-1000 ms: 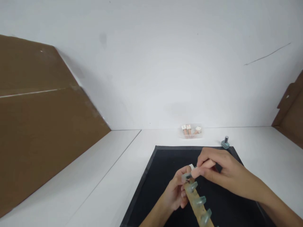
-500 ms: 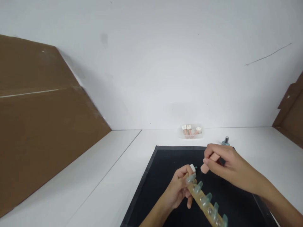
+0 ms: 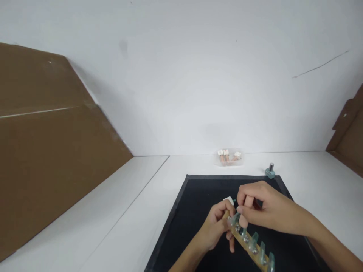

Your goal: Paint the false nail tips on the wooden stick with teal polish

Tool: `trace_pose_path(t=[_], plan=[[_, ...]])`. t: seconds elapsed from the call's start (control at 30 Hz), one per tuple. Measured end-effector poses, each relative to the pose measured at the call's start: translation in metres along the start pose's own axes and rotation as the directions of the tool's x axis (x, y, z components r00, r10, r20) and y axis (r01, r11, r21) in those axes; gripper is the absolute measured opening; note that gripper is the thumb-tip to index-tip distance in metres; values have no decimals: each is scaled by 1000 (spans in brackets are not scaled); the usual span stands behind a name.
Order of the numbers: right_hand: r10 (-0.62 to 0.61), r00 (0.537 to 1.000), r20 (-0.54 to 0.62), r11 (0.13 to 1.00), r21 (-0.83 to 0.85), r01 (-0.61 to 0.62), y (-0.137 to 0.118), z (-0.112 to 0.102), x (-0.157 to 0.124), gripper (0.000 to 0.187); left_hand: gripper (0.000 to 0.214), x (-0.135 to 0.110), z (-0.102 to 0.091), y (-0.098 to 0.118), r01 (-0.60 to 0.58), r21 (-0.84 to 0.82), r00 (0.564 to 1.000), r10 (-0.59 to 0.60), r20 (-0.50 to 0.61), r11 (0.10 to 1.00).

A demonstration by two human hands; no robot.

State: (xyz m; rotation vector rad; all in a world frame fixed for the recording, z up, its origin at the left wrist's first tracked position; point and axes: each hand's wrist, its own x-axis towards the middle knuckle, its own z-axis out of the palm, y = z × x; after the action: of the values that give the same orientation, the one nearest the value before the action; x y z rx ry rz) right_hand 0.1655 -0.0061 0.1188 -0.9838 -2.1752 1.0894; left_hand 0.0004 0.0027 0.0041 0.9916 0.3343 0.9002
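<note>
My left hand grips the far end of a wooden strip that carries a row of several clear bluish clips and metal studs. My right hand is closed around a small pinkish cylinder, whose lower end meets the strip's first clip. A small white piece shows just behind my left fingers. Both hands hover over a black mat.
A clear tray with copper-and-white parts stands at the back against the wall. A small bluish bottle with a grey cap sits at the mat's far right corner. Brown cardboard panels stand at the left and right.
My right hand lifted the pinkish cylinder away from the strip, then brought it back down onto the end clip. The strip turned, showing its studded side.
</note>
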Motion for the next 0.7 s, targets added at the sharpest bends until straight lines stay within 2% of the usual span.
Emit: trace_pose_path(t=[0.23, 0.4, 0.6, 0.7], plan=[[71, 994, -81, 992, -96, -79, 4, -3, -1, 19, 25, -5, 0, 1, -2, -14, 999, 2, 38, 1000], [48, 990, -132, 995, -84, -59, 3, -3, -3, 19, 26, -6, -2, 1, -30, -34, 998, 32, 62, 999], [0, 1000, -4, 1000, 15, 0, -1, -1, -1, 17, 26, 0, -2, 1, -14, -46, 999, 15, 40, 999], [10, 1000, 5, 1000, 16, -10, -2, -2, -1, 19, 26, -1, 0, 2, -2, -47, 999, 4, 37, 999]])
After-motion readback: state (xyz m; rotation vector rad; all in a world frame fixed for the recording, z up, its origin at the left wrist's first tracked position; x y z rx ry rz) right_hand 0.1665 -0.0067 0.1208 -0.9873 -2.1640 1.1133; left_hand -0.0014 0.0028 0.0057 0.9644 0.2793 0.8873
